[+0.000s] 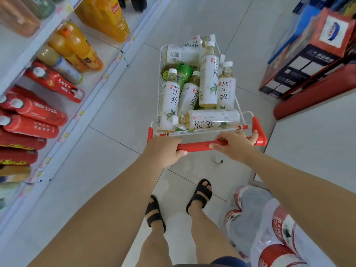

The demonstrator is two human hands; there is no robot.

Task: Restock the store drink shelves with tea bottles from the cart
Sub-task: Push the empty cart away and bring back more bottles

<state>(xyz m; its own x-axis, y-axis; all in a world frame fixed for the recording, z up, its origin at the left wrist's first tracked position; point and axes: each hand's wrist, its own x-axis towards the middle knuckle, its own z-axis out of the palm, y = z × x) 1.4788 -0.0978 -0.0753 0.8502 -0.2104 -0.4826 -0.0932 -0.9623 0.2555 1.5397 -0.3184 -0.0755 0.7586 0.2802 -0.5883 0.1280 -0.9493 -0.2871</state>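
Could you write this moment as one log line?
left hand: grips handle | right hand: grips handle | cart: holds tea bottles | shelves: at left

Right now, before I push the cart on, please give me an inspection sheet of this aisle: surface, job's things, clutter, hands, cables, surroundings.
Surface: light tiled floor.
Job's things: wire cart piled with white-labelled tea bottles, some lying, some upright; one green bottle among them.
Clutter: plastic-wrapped pack on the floor near the right foot; small object on the floor below the handle, kind unclear.
Hands: left hand and right hand both grip the red handle.
Cables: nothing seen.
Surroundings: drink shelves on the left with red bottles and orange bottles; stacked boxes on the right.
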